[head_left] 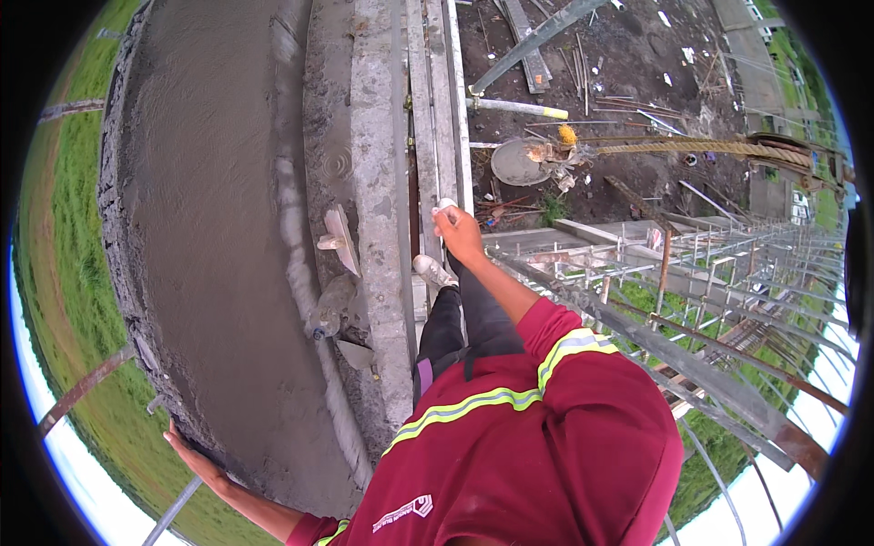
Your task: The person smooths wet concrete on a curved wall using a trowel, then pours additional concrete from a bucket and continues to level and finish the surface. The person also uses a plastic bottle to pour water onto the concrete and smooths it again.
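Observation:
My left hand point(198, 461) has its fingers stretched out against the rough outer edge of the wet grey concrete surface point(209, 227). My right hand point(461, 233) is closed in front of my legs, above the narrow planks; whether anything is inside its fingers cannot be made out. On the ledge beside the concrete lie a hand float point(340, 239), a cement-smeared plastic bottle point(333, 305) and a grey trowel blade point(355, 353). My white shoes point(435, 271) stand on the planks.
Right of the planks is a drop to dark ground with scattered boards point(523, 45). A rope point(701, 146) runs from a pulley point(790, 150) towards a round grey container point(519, 162). Scaffold poles point(665, 273) fill the lower right. Grass point(82, 191) lies beyond the left edge.

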`<control>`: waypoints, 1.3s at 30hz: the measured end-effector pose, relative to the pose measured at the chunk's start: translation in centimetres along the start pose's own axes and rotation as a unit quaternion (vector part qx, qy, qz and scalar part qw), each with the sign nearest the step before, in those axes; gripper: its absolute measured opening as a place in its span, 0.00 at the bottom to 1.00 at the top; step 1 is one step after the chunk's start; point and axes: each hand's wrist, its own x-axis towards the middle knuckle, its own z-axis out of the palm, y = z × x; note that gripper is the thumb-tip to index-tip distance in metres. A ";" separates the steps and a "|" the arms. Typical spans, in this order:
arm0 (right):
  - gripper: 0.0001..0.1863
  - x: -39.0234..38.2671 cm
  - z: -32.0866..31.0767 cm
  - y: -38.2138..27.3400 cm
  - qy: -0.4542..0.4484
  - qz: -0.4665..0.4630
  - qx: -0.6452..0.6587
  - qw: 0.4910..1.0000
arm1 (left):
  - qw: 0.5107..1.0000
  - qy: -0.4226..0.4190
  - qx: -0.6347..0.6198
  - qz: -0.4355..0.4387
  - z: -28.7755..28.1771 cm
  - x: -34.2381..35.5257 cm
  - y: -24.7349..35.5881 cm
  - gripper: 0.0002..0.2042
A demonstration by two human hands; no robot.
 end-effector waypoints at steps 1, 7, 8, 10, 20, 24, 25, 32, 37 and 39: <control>0.20 1.1 -4.6 2.9 0.047 0.062 -0.004 0.997 | 1.000 -0.003 -0.007 -0.015 0.0 0.0 0.1 0.43; 0.23 1.7 -22.5 17.9 0.226 0.204 -0.122 0.945 | 0.999 -0.010 -0.014 -0.033 0.0 0.1 0.6 0.46; 0.23 1.2 -23.2 19.3 0.210 0.181 -0.163 0.947 | 0.999 -0.001 -0.014 -0.040 0.1 0.0 0.7 0.46; 0.23 0.1 -22.7 21.0 0.191 0.201 -0.183 0.943 | 0.999 0.008 -0.018 -0.040 0.0 -0.1 0.7 0.46; 0.29 -8.1 -22.1 15.5 0.062 0.093 -0.436 0.893 | 0.998 -0.011 -0.052 -0.018 0.1 0.7 -0.1 0.45; 0.31 -10.4 -25.7 15.2 0.044 0.138 -0.535 0.832 | 0.999 -0.005 -0.042 -0.012 -0.6 1.1 -0.4 0.44; 0.33 -10.7 -26.3 15.5 0.021 0.171 -0.591 0.788 | 0.999 0.003 -0.034 -0.027 -0.6 1.2 -0.4 0.44; 0.35 -10.4 -28.3 18.6 -0.244 0.314 -0.665 0.632 | 0.999 0.024 0.010 -0.034 0.0 0.3 0.4 0.45; 0.22 -10.4 -28.7 19.5 -0.229 0.270 -0.678 0.644 | 0.996 0.064 0.055 -0.015 0.5 -0.1 0.6 0.46; 0.20 -10.7 -28.6 19.1 -0.218 0.272 -0.672 0.653 | 0.996 0.063 0.062 -0.014 0.5 0.0 0.5 0.47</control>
